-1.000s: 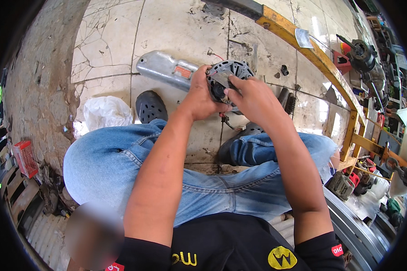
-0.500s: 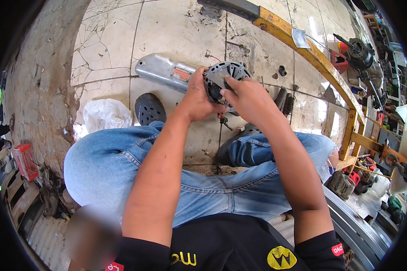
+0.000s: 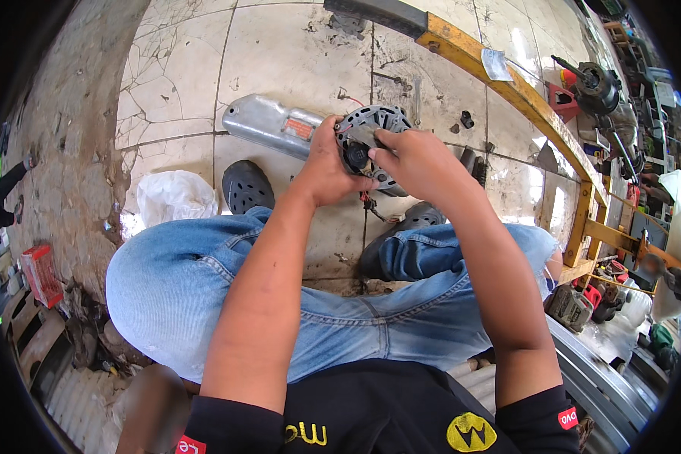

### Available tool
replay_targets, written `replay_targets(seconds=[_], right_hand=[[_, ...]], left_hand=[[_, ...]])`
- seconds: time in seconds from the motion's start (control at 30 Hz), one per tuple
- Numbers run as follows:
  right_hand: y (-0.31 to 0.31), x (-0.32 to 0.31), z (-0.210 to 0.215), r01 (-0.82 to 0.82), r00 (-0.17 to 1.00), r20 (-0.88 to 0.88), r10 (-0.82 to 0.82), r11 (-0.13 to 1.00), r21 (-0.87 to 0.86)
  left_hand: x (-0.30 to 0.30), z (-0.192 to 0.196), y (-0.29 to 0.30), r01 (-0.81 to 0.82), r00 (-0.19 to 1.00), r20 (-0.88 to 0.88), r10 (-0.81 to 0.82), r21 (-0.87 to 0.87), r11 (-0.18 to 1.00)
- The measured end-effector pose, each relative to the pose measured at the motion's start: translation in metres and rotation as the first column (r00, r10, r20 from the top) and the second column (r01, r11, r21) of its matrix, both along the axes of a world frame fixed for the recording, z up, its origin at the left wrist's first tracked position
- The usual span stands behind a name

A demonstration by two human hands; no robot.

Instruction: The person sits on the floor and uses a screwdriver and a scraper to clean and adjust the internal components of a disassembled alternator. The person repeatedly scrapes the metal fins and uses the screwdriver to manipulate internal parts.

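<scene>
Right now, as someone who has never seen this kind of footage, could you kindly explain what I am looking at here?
This is a view from a fisheye camera worn on a person's head, looking down, so straight edges bend. The person sits in blue jeans above a cracked, dirty tiled floor. Both bare hands hold a round, dark, ribbed metal motor part with wires hanging below: the left hand grips its side, the right hand reaches over its front. On the floor lie a long silver metal cover with an orange label, a crumpled white plastic bag and black perforated clogs. A yellow metal frame runs along the right.
</scene>
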State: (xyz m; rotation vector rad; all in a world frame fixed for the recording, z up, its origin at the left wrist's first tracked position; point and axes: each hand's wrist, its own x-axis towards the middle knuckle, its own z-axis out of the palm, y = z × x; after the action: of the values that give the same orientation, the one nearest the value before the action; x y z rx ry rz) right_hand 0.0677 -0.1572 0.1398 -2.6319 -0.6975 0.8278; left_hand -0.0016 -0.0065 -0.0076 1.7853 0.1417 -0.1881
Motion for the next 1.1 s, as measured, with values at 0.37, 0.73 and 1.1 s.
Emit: replay_targets(seconds=[0.37, 0.73, 1.1], right_hand=[[-0.032, 0.024, 0.010, 0.131, 0.990, -0.061, -0.126, 0.988, 0.080], [-0.021, -0.007, 0.011, -0.129, 0.977, 0.149, 0.155, 0.976, -0.175], [-0.023, -0.018, 0.000, -0.096, 0.972, 0.198, 0.127, 0.983, -0.156]], left_hand=[[0.001, 0.006, -0.002, -0.015, 0.997, 0.080, 0.014, 0.012, 1.000], [0.000, 0.003, -0.002, -0.006, 1.000, 0.026, 0.007, -0.047, 0.999], [0.001, -0.001, -0.002, -0.008, 0.999, 0.047, 0.011, -0.050, 0.999]])
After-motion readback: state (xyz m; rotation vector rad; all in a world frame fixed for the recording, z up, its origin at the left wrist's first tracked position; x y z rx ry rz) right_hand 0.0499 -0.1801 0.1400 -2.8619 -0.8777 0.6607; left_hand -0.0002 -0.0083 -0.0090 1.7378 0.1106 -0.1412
